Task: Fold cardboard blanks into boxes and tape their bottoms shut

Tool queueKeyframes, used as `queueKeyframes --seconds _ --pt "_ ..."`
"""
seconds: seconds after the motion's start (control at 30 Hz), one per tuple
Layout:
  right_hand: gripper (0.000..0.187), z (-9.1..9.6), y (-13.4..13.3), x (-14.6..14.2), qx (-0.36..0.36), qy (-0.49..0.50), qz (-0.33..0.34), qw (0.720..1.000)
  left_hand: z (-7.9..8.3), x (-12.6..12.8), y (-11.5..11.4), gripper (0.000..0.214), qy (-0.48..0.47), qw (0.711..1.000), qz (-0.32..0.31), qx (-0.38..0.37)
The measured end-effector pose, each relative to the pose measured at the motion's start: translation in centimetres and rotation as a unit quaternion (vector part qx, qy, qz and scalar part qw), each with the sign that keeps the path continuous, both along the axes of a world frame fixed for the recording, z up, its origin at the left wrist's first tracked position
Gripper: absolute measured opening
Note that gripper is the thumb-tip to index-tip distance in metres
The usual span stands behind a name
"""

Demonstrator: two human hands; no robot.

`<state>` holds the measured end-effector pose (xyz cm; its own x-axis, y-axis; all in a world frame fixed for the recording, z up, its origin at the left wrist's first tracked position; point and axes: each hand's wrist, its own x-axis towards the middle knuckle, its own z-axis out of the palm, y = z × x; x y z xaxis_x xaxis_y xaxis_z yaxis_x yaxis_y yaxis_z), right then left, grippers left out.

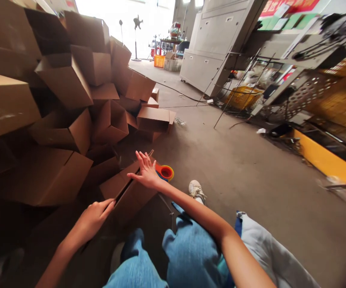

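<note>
My left hand point(96, 218) lies at the near end of a brown cardboard box point(129, 196), its fingers together on the edge of a flap. The box's flaps meet in a dark, narrow gap. My right hand point(146, 171) rests on the far end of the box with its fingers spread, holding nothing. Just past that hand, a round red, yellow and blue object point(165, 173) sits partly hidden behind the box; its kind is hard to tell.
A large heap of open cardboard boxes point(62, 84) rises on the left. My jeans-clad legs point(187, 256) and a grey cloth point(269, 252) fill the bottom. Cables cross the concrete floor point(235, 160). Tall white cabinets point(211, 44) and metal machinery point(305, 80) stand at the back and right.
</note>
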<state>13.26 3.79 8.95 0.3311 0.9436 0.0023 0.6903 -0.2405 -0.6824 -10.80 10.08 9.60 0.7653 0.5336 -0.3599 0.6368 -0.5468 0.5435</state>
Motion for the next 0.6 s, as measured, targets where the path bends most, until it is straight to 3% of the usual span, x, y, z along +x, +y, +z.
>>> queueKeyframes --seconds 0.1,0.27,0.33,0.6 --pt "0.106 -0.3 -0.5 0.2 -0.043 0.014 -0.031 0.999 -0.1 0.0 -0.5 0.048 0.022 0.999 0.002 0.024" --pt "0.090 -0.1 -1.6 0.4 -0.035 0.008 -0.019 0.999 -0.6 0.1 -1.3 0.051 0.069 0.992 0.041 0.102" --pt "0.092 -0.1 -1.7 0.5 -0.037 0.024 -0.014 0.999 -1.1 0.2 -1.6 0.051 0.075 0.990 0.046 0.110" --pt "0.136 -0.1 -1.3 1.7 -0.022 0.065 -0.042 0.997 -1.6 -0.2 0.0 0.053 0.050 0.987 0.090 0.127"
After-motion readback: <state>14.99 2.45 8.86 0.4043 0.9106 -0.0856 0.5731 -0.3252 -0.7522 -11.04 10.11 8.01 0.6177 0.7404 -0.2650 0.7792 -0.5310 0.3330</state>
